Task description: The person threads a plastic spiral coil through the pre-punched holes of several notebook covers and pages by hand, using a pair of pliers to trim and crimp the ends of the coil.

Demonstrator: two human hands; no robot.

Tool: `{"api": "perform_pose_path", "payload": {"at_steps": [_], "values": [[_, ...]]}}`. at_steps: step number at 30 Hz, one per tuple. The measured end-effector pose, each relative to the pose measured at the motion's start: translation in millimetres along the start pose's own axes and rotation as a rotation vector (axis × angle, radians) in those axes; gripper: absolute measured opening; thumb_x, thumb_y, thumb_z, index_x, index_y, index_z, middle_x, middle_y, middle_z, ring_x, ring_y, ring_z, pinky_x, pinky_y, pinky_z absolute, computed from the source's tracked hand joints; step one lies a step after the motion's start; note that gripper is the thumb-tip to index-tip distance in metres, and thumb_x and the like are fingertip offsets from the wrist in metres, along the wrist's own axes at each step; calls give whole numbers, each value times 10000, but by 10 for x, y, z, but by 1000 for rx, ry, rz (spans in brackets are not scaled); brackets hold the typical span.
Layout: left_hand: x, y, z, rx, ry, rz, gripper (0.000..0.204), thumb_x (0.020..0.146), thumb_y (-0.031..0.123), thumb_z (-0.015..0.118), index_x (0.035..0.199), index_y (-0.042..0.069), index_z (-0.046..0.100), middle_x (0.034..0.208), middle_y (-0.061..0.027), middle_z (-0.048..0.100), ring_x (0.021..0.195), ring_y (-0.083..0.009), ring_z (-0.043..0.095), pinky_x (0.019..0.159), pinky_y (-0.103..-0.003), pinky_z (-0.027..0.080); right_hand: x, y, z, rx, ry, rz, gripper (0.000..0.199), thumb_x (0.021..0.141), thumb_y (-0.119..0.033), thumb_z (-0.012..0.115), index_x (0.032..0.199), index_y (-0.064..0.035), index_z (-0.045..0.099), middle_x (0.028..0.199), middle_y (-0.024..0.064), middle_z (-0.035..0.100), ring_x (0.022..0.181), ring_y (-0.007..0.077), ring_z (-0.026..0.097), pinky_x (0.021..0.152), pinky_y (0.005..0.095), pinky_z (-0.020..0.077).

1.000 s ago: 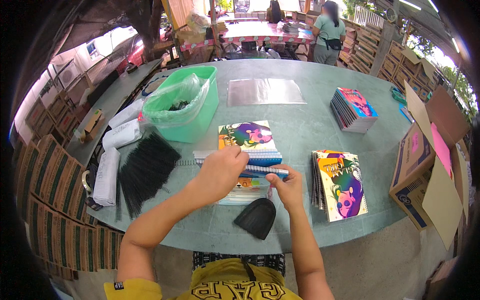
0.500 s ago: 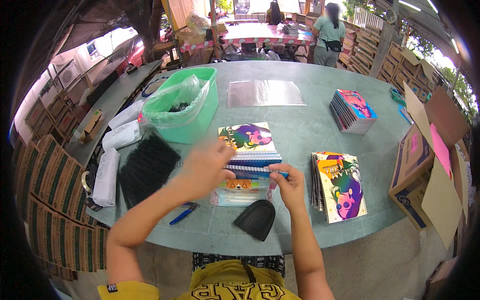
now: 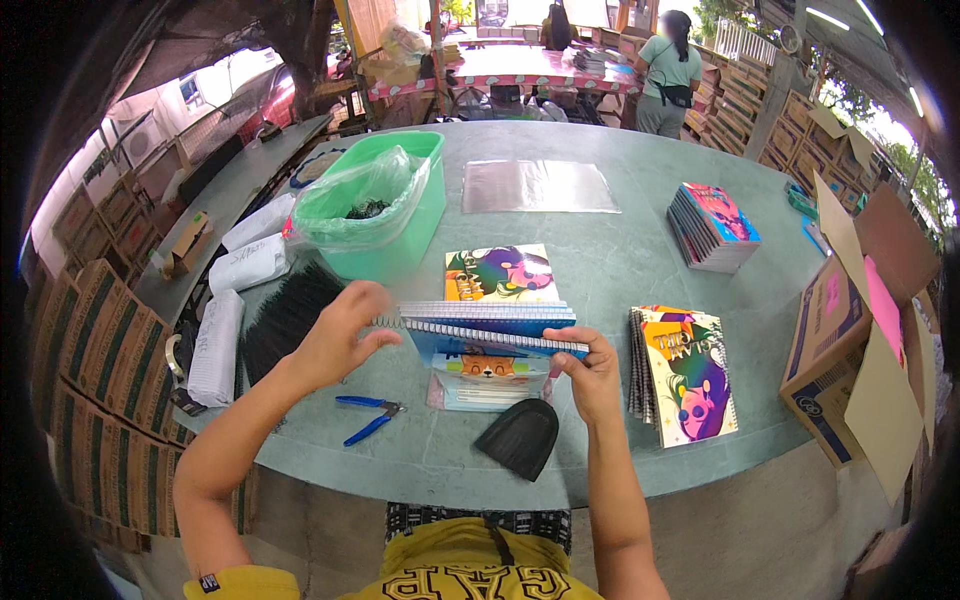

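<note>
Head view
Left hand (image 3: 335, 345): fingers curled at the coil end of the spiral notebook (image 3: 490, 330); whether the grip is clamped cannot be told.
Right hand (image 3: 592, 372): grip clamped on the notebook's right edge.
Spiral notebook: raised just above the bench (image 3: 640, 250), over a colourful cover sheet (image 3: 500, 273).
Blue pliers (image 3: 368, 414): on bench, near left hand.
Green tub (image 3: 385, 215): behind left hand, bag-lined.
Notebook stack (image 3: 685, 372): right of right hand.

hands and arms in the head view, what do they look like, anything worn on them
Both the left hand and the right hand are bare: no gloves, and no rings, watch or bracelets that I can make out. The forearms are bare too. A short yellow sleeve with a small dark tag covers the left upper arm.
</note>
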State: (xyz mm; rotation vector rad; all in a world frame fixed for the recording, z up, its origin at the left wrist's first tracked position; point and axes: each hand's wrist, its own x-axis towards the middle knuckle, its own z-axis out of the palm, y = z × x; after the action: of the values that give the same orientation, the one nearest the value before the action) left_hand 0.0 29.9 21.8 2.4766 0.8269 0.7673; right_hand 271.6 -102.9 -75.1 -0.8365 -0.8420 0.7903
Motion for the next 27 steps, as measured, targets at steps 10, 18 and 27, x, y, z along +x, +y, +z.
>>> {"api": "perform_pose_path", "payload": {"at_steps": [10, 18, 27], "values": [[47, 136, -45, 732, -37, 535, 328, 695, 81, 722, 999, 73, 601, 963, -118, 583, 896, -275, 588, 761, -377, 467, 16, 32, -103, -104, -60, -101, 177, 788, -81, 700, 938, -5, 644, 878, 83, 673, 806, 131, 604, 795, 297, 475], [236, 675, 696, 415, -133, 548, 391, 779, 218, 641, 1073, -23, 551, 948, -149, 597, 885, -297, 579, 796, -391, 459, -2, 35, -40, -310, 71, 4, 161, 768, -40, 710, 915, -29, 645, 855, 72, 661, 824, 102, 598, 664, 198, 462], [475, 785, 785, 404, -210, 355, 197, 774, 162, 615, 895, 17, 557, 792, -151, 595, 769, -332, 601, 660, -415, 482, -15, 15, 1, -99, 70, 11, 102, 812, -75, 684, 894, -29, 643, 834, 32, 642, 739, 65, 558, 621, 198, 452]]}}
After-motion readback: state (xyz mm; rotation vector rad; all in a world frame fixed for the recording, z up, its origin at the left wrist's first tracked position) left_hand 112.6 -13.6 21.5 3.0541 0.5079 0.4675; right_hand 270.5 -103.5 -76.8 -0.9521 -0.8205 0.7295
